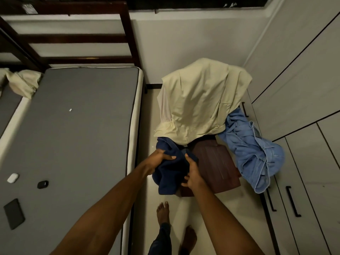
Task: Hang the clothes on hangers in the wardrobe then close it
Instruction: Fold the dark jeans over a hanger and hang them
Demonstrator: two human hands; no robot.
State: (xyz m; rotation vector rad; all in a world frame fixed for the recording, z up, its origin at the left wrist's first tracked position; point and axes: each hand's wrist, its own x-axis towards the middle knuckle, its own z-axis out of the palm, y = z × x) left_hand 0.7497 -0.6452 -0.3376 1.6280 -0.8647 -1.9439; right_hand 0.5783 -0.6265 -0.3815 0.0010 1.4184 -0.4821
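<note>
Navy-blue fleece garment (168, 173) bunched between both hands, hanging over the pale tiled floor (217, 205) at the front edge of a brown wooden chair (217, 166). Left hand (158, 160) clenched on the upper left fold, thumb pressed across the cloth; right hand (193, 173) gripping the garment's right side, fingers curled into the fabric. Just beyond the hands, draped over the chair's back, a pale yellow-cream shirt (200, 103); to the right of the right hand, slumped off the chair's side toward the cupboard, a crumpled light-blue denim garment (257, 153). Farther right, closed white wardrobe doors with long black bar handles (292, 201). Left of the left arm, a bare grey mattress with white edging (77, 126), carrying a small white case (12, 177), a small black case (42, 184) and a dark flat phone (14, 213). Below the hands, two bare feet (162, 212) on the floor.
</note>
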